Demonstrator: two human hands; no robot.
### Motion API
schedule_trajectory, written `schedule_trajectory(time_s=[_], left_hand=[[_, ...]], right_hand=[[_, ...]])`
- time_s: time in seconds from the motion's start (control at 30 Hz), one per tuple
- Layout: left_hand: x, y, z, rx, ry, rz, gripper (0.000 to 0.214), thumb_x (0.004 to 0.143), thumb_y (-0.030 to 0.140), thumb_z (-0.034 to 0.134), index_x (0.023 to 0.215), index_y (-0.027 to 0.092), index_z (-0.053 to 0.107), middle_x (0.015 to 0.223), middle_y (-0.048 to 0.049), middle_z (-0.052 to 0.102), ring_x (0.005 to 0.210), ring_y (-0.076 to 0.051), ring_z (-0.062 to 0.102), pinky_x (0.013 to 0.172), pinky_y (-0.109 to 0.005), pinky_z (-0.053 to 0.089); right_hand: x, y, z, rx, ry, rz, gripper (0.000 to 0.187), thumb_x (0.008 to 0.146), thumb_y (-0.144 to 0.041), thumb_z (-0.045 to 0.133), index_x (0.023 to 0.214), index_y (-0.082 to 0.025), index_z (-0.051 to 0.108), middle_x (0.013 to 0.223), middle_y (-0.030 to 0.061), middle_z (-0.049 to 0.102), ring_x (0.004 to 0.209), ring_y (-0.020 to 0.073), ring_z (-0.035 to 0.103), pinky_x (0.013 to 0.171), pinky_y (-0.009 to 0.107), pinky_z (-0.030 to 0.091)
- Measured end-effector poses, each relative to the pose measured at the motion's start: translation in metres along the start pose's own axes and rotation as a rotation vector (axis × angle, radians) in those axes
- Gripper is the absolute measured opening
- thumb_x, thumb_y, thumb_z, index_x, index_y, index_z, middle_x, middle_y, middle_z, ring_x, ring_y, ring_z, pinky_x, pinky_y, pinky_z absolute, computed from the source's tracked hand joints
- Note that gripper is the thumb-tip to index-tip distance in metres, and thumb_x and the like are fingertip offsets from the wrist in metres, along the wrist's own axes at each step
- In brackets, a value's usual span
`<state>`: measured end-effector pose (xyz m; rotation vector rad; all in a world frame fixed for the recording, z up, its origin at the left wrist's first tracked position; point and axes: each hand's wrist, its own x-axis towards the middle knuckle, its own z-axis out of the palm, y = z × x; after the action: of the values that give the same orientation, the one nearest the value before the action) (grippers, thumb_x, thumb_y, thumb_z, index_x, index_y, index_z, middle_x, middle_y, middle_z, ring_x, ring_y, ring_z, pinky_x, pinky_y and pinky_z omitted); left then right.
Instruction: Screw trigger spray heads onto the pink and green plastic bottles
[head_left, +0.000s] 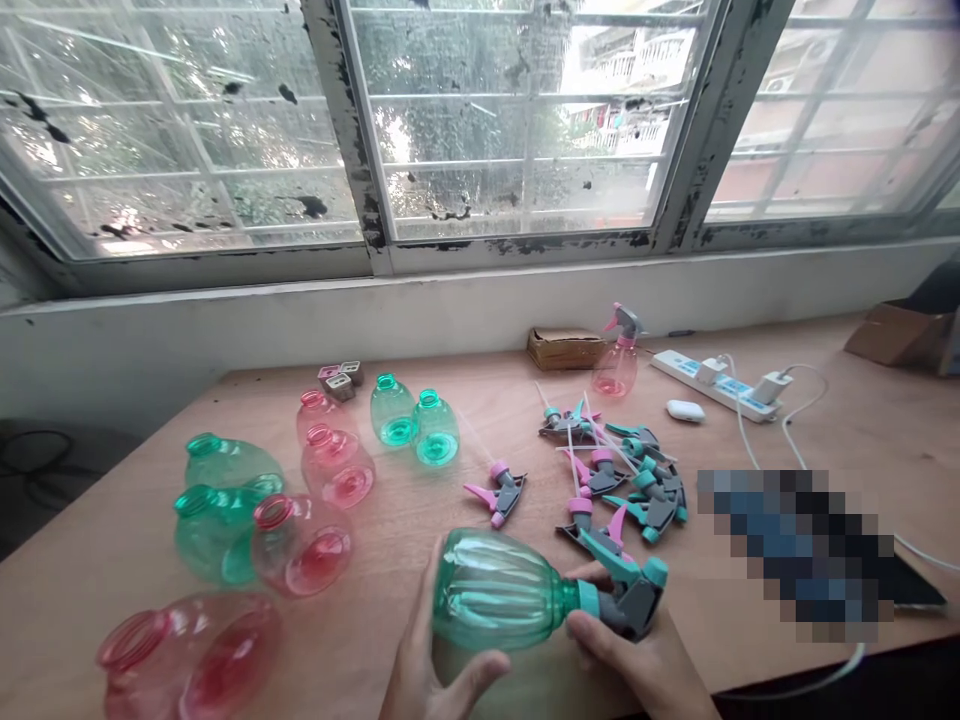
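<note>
A green spray bottle (499, 592) lies sideways between my hands, low over the near edge of the table. Its grey and teal trigger head (634, 598) sits on the neck and points right. My left hand (442, 660) cups the bottle's base, thumb along the near side. Around the teal collar and trigger head, my right hand (637, 650) is closed, with the thumb at the collar. Just beyond lie a loose pink and grey trigger head (504, 495) and a pile of several trigger heads (600, 470) with white tubes.
Pink bottles (345, 465) and green bottles (225, 465) without heads stand or lie at left. A finished pink spray bottle (616, 365) stands near a cardboard box (566, 349). A power strip (712, 385), white case (685, 411) and blurred dark device (810, 550) are at right.
</note>
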<state>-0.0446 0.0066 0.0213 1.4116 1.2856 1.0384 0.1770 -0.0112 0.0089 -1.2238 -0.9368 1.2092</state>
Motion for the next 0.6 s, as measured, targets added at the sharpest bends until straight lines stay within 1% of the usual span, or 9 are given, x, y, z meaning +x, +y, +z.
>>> schedule_trajectory(time_s=[0.07, 0.13, 0.17, 0.23, 0.3, 0.37, 0.43, 0.5, 0.6], left_hand=[[0.002, -0.004, 0.000, -0.060, 0.033, 0.005, 0.091, 0.068, 0.056, 0.078, 0.145, 0.023, 0.044, 0.150, -0.0090, 0.051, 0.139, -0.034, 0.044, 0.120, -0.047, 0.029], [0.002, -0.005, 0.002, -0.029, 0.086, 0.012, 0.086, 0.064, 0.054, 0.082, 0.138, 0.024, 0.053, 0.146, -0.0082, 0.056, 0.137, -0.036, 0.047, 0.119, -0.048, 0.030], [0.002, -0.005, 0.003, -0.002, 0.119, 0.015, 0.084, 0.062, 0.052, 0.084, 0.137, 0.025, 0.055, 0.145, -0.0072, 0.057, 0.137, -0.036, 0.047, 0.119, -0.049, 0.030], [0.002, -0.002, 0.006, 0.043, 0.164, 0.023, 0.080, 0.065, 0.049, 0.083, 0.137, 0.028, 0.054, 0.145, -0.0044, 0.058, 0.140, -0.034, 0.044, 0.120, -0.048, 0.029], [0.001, 0.002, 0.007, 0.074, 0.139, 0.035, 0.079, 0.068, 0.047, 0.081, 0.139, 0.031, 0.051, 0.147, -0.0025, 0.055, 0.142, -0.031, 0.041, 0.121, -0.046, 0.028], [0.000, 0.006, 0.005, 0.072, 0.088, 0.050, 0.086, 0.068, 0.047, 0.081, 0.144, 0.030, 0.044, 0.151, -0.0026, 0.051, 0.143, -0.030, 0.039, 0.121, -0.043, 0.027], [-0.001, 0.008, 0.003, 0.037, 0.045, 0.056, 0.092, 0.068, 0.051, 0.081, 0.147, 0.029, 0.040, 0.153, -0.0044, 0.048, 0.143, -0.030, 0.039, 0.120, -0.042, 0.029], [-0.001, 0.008, 0.000, 0.021, 0.040, 0.057, 0.088, 0.070, 0.054, 0.077, 0.146, 0.027, 0.043, 0.152, -0.0061, 0.050, 0.143, -0.031, 0.039, 0.120, -0.042, 0.030], [-0.001, 0.008, 0.000, 0.062, 0.071, 0.059, 0.078, 0.073, 0.051, 0.076, 0.142, 0.026, 0.049, 0.150, -0.0074, 0.051, 0.143, -0.033, 0.039, 0.121, -0.046, 0.027]], right_hand=[[-0.002, -0.002, 0.001, -0.023, -0.018, 0.007, 0.038, 0.068, -0.045, 0.083, 0.093, -0.018, 0.071, 0.051, -0.0019, 0.066, 0.050, 0.0170, 0.059, 0.054, 0.030, 0.047], [-0.002, -0.002, 0.000, -0.009, -0.025, 0.003, 0.038, 0.070, -0.046, 0.081, 0.093, -0.018, 0.070, 0.051, -0.0021, 0.066, 0.049, 0.0168, 0.060, 0.053, 0.030, 0.047], [-0.001, -0.001, -0.001, -0.001, -0.027, -0.004, 0.037, 0.071, -0.046, 0.080, 0.093, -0.018, 0.070, 0.051, -0.0024, 0.065, 0.049, 0.0163, 0.060, 0.053, 0.029, 0.047], [0.001, 0.001, -0.004, 0.013, -0.030, -0.020, 0.036, 0.074, -0.045, 0.079, 0.095, -0.018, 0.067, 0.050, -0.0029, 0.066, 0.047, 0.0153, 0.060, 0.052, 0.028, 0.047], [0.002, 0.003, -0.006, 0.015, -0.041, -0.026, 0.035, 0.076, -0.045, 0.078, 0.097, -0.019, 0.066, 0.051, -0.0029, 0.067, 0.047, 0.0147, 0.060, 0.052, 0.026, 0.047], [0.002, 0.004, -0.007, 0.011, -0.050, -0.023, 0.035, 0.076, -0.044, 0.078, 0.098, -0.019, 0.066, 0.052, -0.0026, 0.068, 0.047, 0.0145, 0.061, 0.053, 0.026, 0.048], [0.001, 0.003, -0.007, 0.009, -0.043, -0.025, 0.035, 0.076, -0.043, 0.078, 0.098, -0.019, 0.067, 0.052, -0.0028, 0.067, 0.048, 0.0142, 0.061, 0.054, 0.026, 0.048], [0.000, 0.001, -0.005, 0.014, -0.018, -0.027, 0.035, 0.074, -0.043, 0.080, 0.097, -0.019, 0.067, 0.054, -0.0024, 0.069, 0.048, 0.0139, 0.061, 0.054, 0.025, 0.048], [-0.002, -0.003, -0.002, 0.048, 0.007, -0.025, 0.035, 0.072, -0.043, 0.081, 0.093, -0.019, 0.068, 0.054, -0.0018, 0.069, 0.048, 0.0136, 0.061, 0.052, 0.024, 0.048]])
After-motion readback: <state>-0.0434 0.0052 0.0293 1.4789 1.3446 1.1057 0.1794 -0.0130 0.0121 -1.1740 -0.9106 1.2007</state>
